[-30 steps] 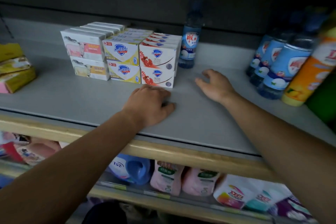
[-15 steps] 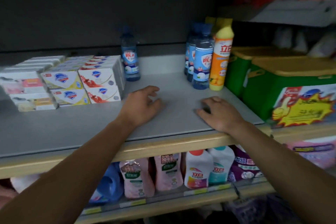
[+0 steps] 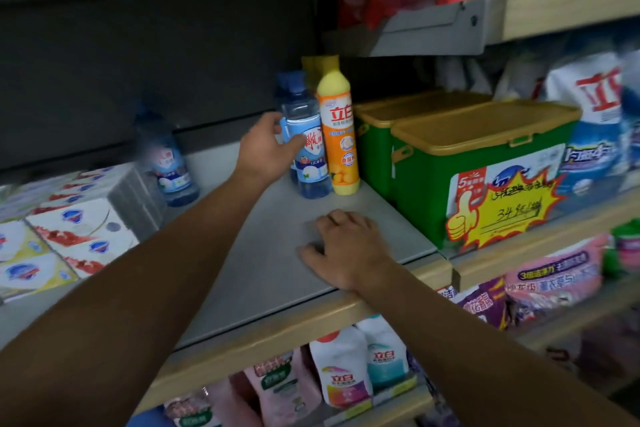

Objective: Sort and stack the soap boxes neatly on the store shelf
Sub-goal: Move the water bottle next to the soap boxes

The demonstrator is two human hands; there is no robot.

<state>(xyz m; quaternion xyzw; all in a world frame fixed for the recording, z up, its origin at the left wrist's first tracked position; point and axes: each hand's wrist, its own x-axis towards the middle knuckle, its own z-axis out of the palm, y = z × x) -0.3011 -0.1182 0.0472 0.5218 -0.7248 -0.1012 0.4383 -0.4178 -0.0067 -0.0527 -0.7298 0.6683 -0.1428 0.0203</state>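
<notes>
The soap boxes, stacked well left of both hands, look light and stiff, best pinched by their sides. A blue bottle is gripped by the left hand; the right hand is laid flat, holding nothing.

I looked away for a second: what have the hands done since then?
The left hand left the shelf, reached back and to the right, and now grips a blue bottle. The right hand stays flat near the shelf's front edge. The soap boxes remain stacked.

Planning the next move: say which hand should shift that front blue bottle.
Left. The left hand already wraps its fingers around the front blue bottle, while the right hand rests flat on the shelf nearer the edge.
</notes>
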